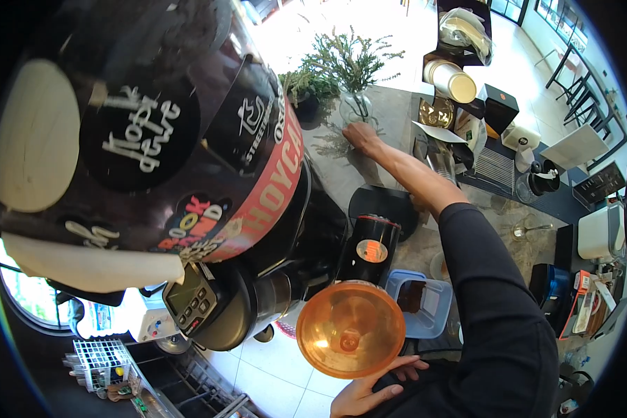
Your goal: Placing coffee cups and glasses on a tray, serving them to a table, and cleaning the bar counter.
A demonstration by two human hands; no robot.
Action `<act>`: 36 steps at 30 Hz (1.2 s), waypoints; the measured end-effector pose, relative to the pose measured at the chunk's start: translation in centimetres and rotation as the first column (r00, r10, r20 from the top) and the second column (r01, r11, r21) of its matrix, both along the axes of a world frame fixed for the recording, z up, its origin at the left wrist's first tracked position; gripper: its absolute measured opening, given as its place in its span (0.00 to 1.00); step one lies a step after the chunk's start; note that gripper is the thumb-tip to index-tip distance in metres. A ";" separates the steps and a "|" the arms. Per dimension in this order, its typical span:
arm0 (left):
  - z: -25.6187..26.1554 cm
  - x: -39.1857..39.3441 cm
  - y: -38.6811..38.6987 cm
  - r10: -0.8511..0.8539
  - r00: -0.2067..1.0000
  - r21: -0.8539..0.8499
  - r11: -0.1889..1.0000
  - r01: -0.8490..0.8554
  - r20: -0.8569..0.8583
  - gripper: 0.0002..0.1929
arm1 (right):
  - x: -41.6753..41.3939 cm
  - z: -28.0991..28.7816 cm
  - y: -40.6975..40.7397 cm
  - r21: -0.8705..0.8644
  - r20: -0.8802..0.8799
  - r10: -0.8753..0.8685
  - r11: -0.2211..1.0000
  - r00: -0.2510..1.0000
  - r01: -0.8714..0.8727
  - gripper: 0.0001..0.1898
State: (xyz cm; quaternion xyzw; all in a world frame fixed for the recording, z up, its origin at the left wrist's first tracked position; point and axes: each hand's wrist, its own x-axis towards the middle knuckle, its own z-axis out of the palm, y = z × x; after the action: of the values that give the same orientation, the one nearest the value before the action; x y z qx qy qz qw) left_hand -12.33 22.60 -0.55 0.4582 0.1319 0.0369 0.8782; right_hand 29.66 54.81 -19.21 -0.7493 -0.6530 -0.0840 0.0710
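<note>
My right hand [361,137] reaches away over the counter, fingers curled beside the base of a glass vase [355,106] holding leafy stems; whether it holds anything cannot be told. My left hand [370,389] is low in the view, thumb and fingers apart, over dark cloth. Its fingers lie near the lower edge of a round amber lid [351,326], which partly hides what is beneath. Beyond the lid, a black cylinder with an orange sticker [368,251] lies near a blue plastic container [433,311] with dark contents inside.
A large coffee grinder [292,209] with stickers and a small digital timer [190,300] fills the left side. Stacked paper cups [452,81], a black box [499,108], a drip grate [494,170] and a glass cup with a spoon [525,228] stand on the right.
</note>
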 end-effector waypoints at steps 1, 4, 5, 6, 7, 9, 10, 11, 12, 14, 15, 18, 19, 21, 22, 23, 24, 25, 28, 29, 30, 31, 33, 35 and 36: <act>0.0 0.1 -0.1 0.000 1.000 -0.025 1.000 0.000 -0.017 0.29 | -0.2 -0.1 0.4 0.022 -0.011 0.046 0.999 0.999 -0.046 0.07; 0.0 0.5 -0.2 0.028 0.999 -0.034 0.999 -0.029 -0.032 0.29 | -1.2 -0.4 1.8 -0.021 -0.013 -0.012 1.000 1.000 0.011 0.07; 0.1 0.5 -0.2 0.038 0.998 -0.016 0.999 -0.039 -0.042 0.29 | -1.7 -0.6 2.1 0.016 -0.022 0.008 1.000 1.000 -0.007 0.07; 0.2 0.5 -0.2 0.039 0.998 -0.010 0.999 -0.040 -0.047 0.29 | -2.0 -0.6 2.5 0.052 -0.025 0.018 0.999 1.000 -0.017 0.06; 0.2 0.5 -0.2 0.035 0.998 -0.018 0.999 -0.036 -0.048 0.29 | -2.3 -0.7 3.0 0.062 -0.027 0.013 0.998 1.000 -0.012 0.06; 0.3 0.6 -0.1 0.029 0.998 -0.035 0.999 -0.030 -0.053 0.29 | -3.0 -1.1 4.0 0.106 -0.059 0.070 0.992 0.996 -0.063 0.06; 0.2 0.8 0.1 0.011 0.999 0.004 1.000 -0.011 -0.030 0.29 | -3.4 -1.6 4.3 0.090 -0.088 0.066 0.994 0.994 -0.058 0.05; 0.2 0.8 0.2 -0.008 1.000 0.042 0.999 0.008 -0.010 0.29 | -3.7 -2.1 4.6 0.107 -0.104 0.111 0.989 0.988 -0.099 0.05; 0.3 0.9 0.3 -0.012 1.000 0.029 0.999 0.012 -0.014 0.29 | -3.9 -2.5 4.9 0.108 -0.098 0.186 0.979 0.978 -0.176 0.05; 0.5 1.2 0.3 0.005 0.999 0.067 0.998 -0.007 0.038 0.27 | -3.6 -3.2 5.0 0.158 -0.012 0.319 0.936 0.948 -0.314 0.05; 0.6 1.2 0.3 -0.019 0.999 0.100 0.995 0.015 0.035 0.27 | -3.4 -3.3 4.9 0.125 0.059 0.347 0.928 0.936 -0.352 0.05; 0.8 0.9 0.1 -0.027 0.998 0.086 0.996 0.022 0.058 0.27 | -2.6 -2.1 3.7 0.034 0.025 0.501 0.865 0.865 -0.501 0.05; 0.9 0.7 0.0 -0.018 0.998 0.066 0.998 0.013 0.066 0.27 | -2.7 -1.4 3.0 -0.162 -0.058 0.376 0.910 0.925 -0.381 0.05; 0.8 0.5 -0.3 -0.013 0.996 0.115 0.993 0.002 0.094 0.27 | -2.6 0.5 1.3 -0.360 -0.037 0.430 0.836 0.902 -0.414 0.07; 0.8 0.4 -0.5 0.003 0.995 0.137 0.990 -0.017 0.102 0.27 | -2.7 1.4 0.3 -0.402 -0.050 0.431 0.817 0.901 -0.413 0.07; 0.8 0.2 -0.6 0.006 0.995 0.127 0.992 -0.019 0.102 0.27 | -3.0 2.2 -0.8 -0.437 -0.059 0.426 0.802 0.903 -0.407 0.08; 0.7 0.1 -0.8 0.007 0.995 0.135 0.991 -0.021 0.104 0.27 | -3.4 2.7 -1.7 -0.478 -0.053 0.406 0.792 0.912 -0.380 0.08; 0.7 -0.1 -1.0 0.001 0.995 0.143 0.990 -0.016 0.100 0.27 | -3.6 3.1 -2.5 -0.474 -0.054 0.437 0.780 0.898 -0.408 0.08; 0.7 -0.8 -1.5 0.008 0.993 0.148 0.989 -0.026 0.120 0.28 | -3.9 3.9 -3.7 -0.509 -0.068 0.484 0.735 0.872 -0.447 0.09; 0.6 -1.0 -1.7 0.004 0.993 0.156 0.987 -0.023 0.118 0.28 | -3.8 4.0 -3.9 -0.575 -0.046 0.480 0.705 0.876 -0.416 0.09; 0.6 -1.2 -2.0 0.024 0.994 0.176 0.983 -0.042 0.102 0.27 | -3.7 3.7 -4.3 -0.591 -0.022 0.489 0.697 0.872 -0.406 0.09; 0.5 -1.4 -2.3 0.032 0.993 0.180 0.982 -0.053 0.118 0.27 | -3.7 3.5 -4.7 -0.582 -0.050 0.504 0.687 0.862 -0.435 0.09; 0.4 -1.8 -2.7 0.019 0.990 0.161 0.986 -0.041 0.139 0.28 | -3.1 2.8 -5.7 -0.562 -0.011 0.475 0.724 0.880 -0.399 0.09; 0.2 -2.1 -3.3 0.040 0.987 0.159 0.985 -0.066 0.158 0.27 | -2.8 2.1 -6.4 -0.467 -0.028 0.561 0.725 0.827 -0.507 0.09; 0.2 -2.3 -3.6 0.053 0.985 0.171 0.982 -0.081 0.161 0.27 | -2.8 1.9 -6.5 -0.542 -0.019 0.524 0.710 0.852 -0.449 0.10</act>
State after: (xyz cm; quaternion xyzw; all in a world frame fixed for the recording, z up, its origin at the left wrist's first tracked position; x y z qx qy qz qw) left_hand -14.59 19.00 -0.38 0.5254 0.0744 0.1139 0.8399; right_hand 26.86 48.35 -17.26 -0.5326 -0.8277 0.0692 -0.1626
